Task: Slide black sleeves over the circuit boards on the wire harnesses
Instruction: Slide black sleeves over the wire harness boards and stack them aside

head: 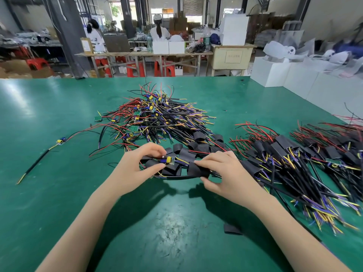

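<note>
Left hand [137, 163] pinched the circuit board [167, 160], its long axis running left-right. Right hand [222, 173] pinched a black sleeve [198, 169] on the wires just right of the board, mouth apparently facing it; likely the sleeve slides leftward. Beyond: loose sleeves [198, 146], then the unsleeved harness pile [157, 116] on the green table [49, 114].

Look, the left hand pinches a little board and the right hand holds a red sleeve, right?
Not quite: the sleeve is black, not red. The head view shows the left hand pinching the little board while the right hand holds that black sleeve beside it.
</note>
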